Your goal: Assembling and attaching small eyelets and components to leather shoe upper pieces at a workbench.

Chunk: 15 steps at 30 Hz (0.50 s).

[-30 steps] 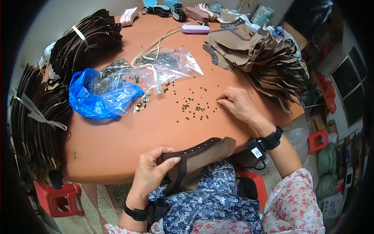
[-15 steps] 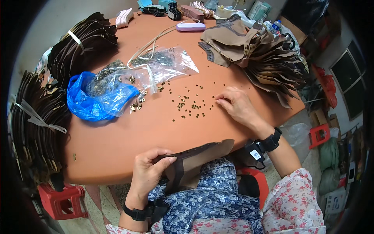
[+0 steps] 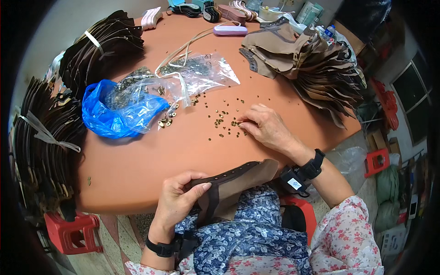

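Note:
My left hand pinches a brown shoe upper piece between thumb and fingers. The piece has a dark band along its top edge with a row of holes, and it hangs at the table's near edge above my lap. Over the table my right hand has its thumb and fingertips pressed together at the right side of scattered small brass eyelets. Whatever sits between those fingertips is too small to make out.
A blue plastic bag and a clear bag of small metal parts lie left of the eyelets. Bundled dark pieces stand at the left edge. Brown upper pieces are stacked at the far right. Red stools stand below.
My right hand has moved left, in among the eyelets, with its fingertips on them. The shoe upper piece in my left hand has turned slightly, and its holes show more plainly.

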Tool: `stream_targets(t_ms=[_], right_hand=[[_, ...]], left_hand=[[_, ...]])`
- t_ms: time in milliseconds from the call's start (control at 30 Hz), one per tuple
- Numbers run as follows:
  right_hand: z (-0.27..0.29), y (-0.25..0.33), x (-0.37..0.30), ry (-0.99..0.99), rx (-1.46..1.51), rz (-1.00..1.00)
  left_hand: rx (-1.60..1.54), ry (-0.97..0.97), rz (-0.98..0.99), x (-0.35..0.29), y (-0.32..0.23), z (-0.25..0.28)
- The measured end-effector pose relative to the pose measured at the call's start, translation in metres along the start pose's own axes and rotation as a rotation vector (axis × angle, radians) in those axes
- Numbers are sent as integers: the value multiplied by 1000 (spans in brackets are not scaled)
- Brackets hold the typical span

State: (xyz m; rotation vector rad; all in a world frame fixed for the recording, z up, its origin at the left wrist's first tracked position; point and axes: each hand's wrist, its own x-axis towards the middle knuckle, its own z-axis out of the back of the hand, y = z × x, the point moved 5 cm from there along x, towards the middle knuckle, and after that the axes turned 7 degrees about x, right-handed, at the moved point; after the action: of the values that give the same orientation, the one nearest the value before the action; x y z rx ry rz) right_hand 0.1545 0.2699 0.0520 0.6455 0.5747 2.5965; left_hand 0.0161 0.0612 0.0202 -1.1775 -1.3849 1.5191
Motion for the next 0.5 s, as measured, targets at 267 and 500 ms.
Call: stream_targets(t_ms=[267, 500], right_hand=[[-6, -3, 17, -7, 2, 14], [5, 10, 18, 165, 340, -212]], left_hand=[[16, 3, -72, 0, 1, 0], [103, -58, -151, -1, 0, -2]])
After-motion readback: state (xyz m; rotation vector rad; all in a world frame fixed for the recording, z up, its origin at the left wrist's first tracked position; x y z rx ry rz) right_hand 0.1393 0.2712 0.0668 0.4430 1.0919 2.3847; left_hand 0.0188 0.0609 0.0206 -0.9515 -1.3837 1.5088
